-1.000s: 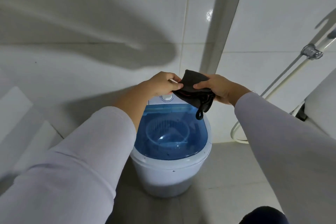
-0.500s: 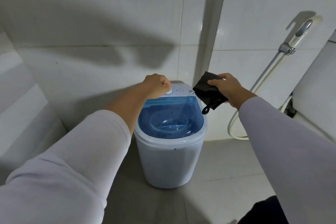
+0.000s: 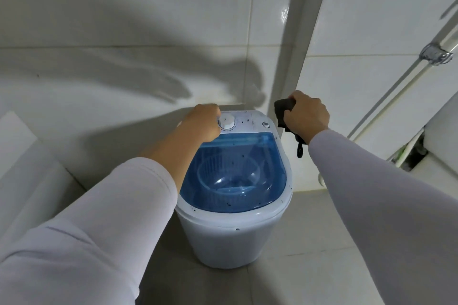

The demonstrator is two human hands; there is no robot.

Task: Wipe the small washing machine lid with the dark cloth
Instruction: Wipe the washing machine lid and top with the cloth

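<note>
The small washing machine (image 3: 233,205) stands on the floor at centre frame, backed into the corner of the tiled wall (image 3: 124,20). Its lid (image 3: 233,171) is closed: translucent blue plastic, smooth, rounded at the near end, flecked with dark specks, the ribbed basket visible beneath. The left hand (image 3: 202,120), curled closed, rests at the white control panel beside the dial (image 3: 226,122), apparently steadying the unit; whether it grips anything cannot be told. The right hand (image 3: 306,114) is clenched on the dark cloth (image 3: 282,109), bunched soft fabric with a loop dangling, held right of the machine, clear of the lid. Wiping appears not yet started.
</note>
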